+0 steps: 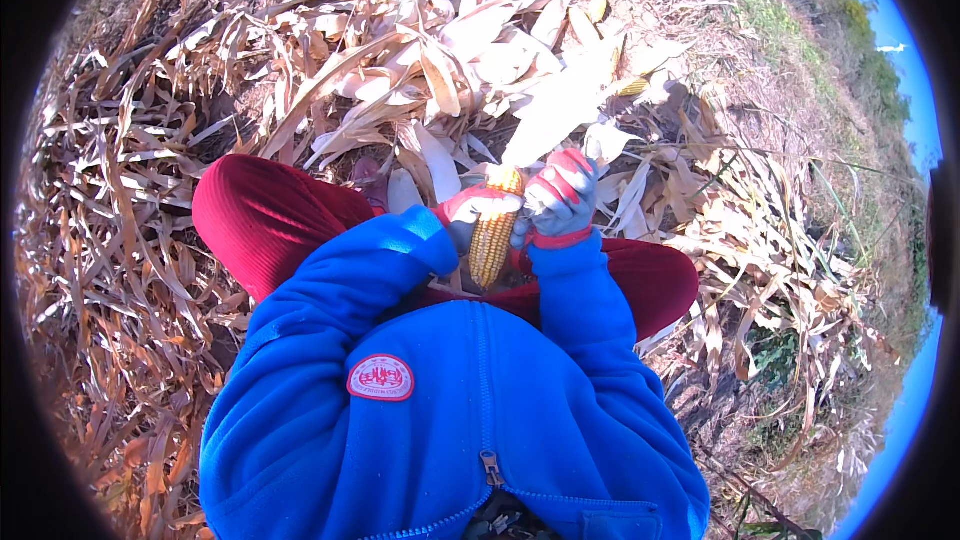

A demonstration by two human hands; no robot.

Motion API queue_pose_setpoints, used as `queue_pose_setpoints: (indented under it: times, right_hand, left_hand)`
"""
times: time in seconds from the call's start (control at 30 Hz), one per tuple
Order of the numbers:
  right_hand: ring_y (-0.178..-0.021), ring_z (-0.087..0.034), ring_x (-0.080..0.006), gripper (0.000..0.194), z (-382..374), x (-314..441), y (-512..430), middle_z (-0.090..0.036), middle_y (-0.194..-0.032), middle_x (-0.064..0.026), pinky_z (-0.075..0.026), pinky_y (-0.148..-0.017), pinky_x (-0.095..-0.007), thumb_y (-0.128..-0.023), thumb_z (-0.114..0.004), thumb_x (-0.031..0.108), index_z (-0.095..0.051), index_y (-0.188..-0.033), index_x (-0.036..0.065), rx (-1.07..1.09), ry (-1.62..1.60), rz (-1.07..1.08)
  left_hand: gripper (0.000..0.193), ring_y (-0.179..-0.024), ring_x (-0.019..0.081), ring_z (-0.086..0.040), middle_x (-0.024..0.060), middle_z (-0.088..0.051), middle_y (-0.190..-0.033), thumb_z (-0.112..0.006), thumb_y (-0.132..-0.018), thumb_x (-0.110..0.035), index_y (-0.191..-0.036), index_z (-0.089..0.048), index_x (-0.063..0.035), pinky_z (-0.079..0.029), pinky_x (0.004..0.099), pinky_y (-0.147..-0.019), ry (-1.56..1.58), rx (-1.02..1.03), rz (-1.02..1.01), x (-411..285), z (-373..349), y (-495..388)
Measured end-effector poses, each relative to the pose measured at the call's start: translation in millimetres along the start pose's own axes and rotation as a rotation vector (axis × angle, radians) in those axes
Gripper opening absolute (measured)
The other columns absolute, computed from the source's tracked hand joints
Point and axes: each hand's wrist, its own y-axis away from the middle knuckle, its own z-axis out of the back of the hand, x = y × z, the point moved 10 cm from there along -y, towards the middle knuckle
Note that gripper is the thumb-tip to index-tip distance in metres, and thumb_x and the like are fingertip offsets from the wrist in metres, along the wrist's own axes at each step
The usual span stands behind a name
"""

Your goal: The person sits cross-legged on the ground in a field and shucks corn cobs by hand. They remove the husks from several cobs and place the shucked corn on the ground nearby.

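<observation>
A yellow ear of corn, its kernels bare of husk, is held over my lap with its tapered end towards me. My left hand, in a red and grey work glove, is closed around its upper part. Right beside the cob, my right hand wears a matching glove, its fingers curled on pale husk that stretches forward in bright sunlight. Where the husk meets the cob is hard to tell because of the glare.
Dry corn husks and leaves lie heaped in front of my crossed legs. Another yellow ear shows among husks ahead to the right, and one more farther off. Dry stalks and leaves cover the ground at the left.
</observation>
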Motion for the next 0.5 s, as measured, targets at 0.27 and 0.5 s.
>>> queue_pose_setpoints:
  times: [0.27,0.5]
  right_hand:
    - [-0.120,-0.048,-0.0320,0.071,56.9,150.3,63.7,-0.047,-0.130,-0.0226,-0.042,-0.100,-0.0487,-0.088,-0.055,0.048,-0.034,-0.135,-0.001,-0.653,-0.316,0.867]
    - [-0.109,-0.057,-0.0186,0.043,112.6,-31.4,29.7,-0.058,-0.120,-0.0101,-0.046,-0.092,-0.0340,-0.094,-0.054,0.031,-0.051,-0.125,0.002,-0.587,0.864,-0.276]
  left_hand:
    - [0.029,-0.083,0.0196,-0.061,0.0103,-0.061,-0.090,-0.063,-0.084,-0.016,-0.107,-0.056,0.0018,-0.051,0.0319,-0.073,-0.272,-0.238,-0.458,-88.6,49.1,-0.1]
    - [0.037,-0.092,0.0253,-0.061,0.0129,-0.060,-0.097,-0.059,-0.088,-0.025,-0.111,-0.054,0.0034,-0.050,0.0359,-0.083,-0.270,-0.415,-0.624,-107.4,48.5,10.2]
